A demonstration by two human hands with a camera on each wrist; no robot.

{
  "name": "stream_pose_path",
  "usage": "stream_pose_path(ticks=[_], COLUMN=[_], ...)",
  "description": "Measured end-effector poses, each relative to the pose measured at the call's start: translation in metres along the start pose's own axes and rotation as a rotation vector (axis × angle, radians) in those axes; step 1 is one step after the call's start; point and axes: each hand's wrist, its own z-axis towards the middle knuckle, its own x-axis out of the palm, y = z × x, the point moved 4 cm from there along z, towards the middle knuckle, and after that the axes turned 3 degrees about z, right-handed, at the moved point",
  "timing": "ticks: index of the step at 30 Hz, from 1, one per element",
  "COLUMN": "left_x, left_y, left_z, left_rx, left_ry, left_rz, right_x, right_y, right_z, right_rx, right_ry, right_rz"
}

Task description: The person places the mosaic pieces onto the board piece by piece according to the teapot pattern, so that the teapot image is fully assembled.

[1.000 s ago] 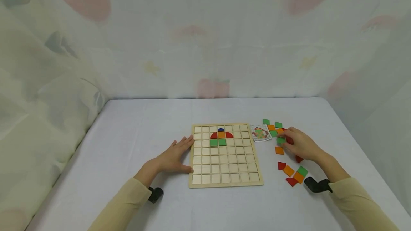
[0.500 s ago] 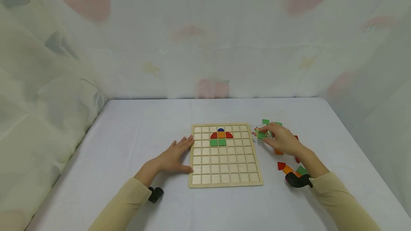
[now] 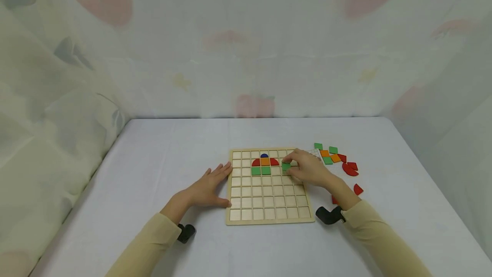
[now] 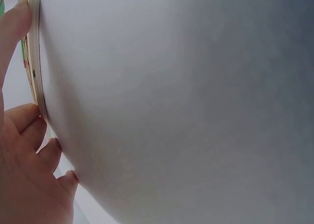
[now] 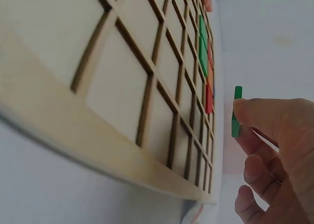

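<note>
A wooden grid board [image 3: 269, 202] lies flat on the white table. Its upper cells hold a blue half-round tile [image 3: 264, 155], an orange square tile [image 3: 265, 162], red rounded tiles [image 3: 274, 162] on either side, and two green square tiles [image 3: 266, 170]. My right hand [image 3: 310, 169] pinches another green square tile [image 5: 237, 111] between thumb and fingers, above the board's upper right part; the right wrist view has it apart from the surface. With fingers spread, my left hand [image 3: 207, 188] touches the board's left edge, as the left wrist view also has it.
A small printed card [image 3: 317, 154] lies right of the board, partly behind my right hand. Beyond it are loose green tiles [image 3: 333, 150], orange tiles [image 3: 336, 158] and red tiles [image 3: 349, 169]. My right forearm hides some of the nearer pieces.
My right hand has picked a green square tile from the loose pieces and carried it left, past the card, to over the board. The left hand stays in place.
</note>
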Motion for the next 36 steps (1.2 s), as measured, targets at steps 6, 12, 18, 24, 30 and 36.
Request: stream_pose_path(ticks=[6,12,18,24,30,36], left_x=[0.000,0.000,0.000,0.001,0.001,0.001], left_y=[0.001,0.000,0.000,0.000,0.001,-0.001], left_z=[0.000,0.001,0.001,0.002,0.002,0.001], left_rx=[-0.005,-0.011,-0.010,-0.014,-0.017,-0.026], left_ry=[0.002,0.007,0.010,0.012,0.012,0.021], left_rz=[-0.003,0.005,0.003,-0.003,0.001,-0.006], right_x=[0.014,0.020,0.025,0.028,0.028,0.028], right_y=[0.003,0.009,0.012,0.012,0.012,0.011], right_z=[0.008,0.012,0.015,0.017,0.017,0.016], right_rx=[-0.037,-0.063,-0.078,-0.094,-0.096,-0.094], right_ry=[0.012,0.026,0.018,-0.001,-0.009,-0.010], right_rz=[-0.049,-0.082,-0.136,-0.192,-0.207,-0.197])
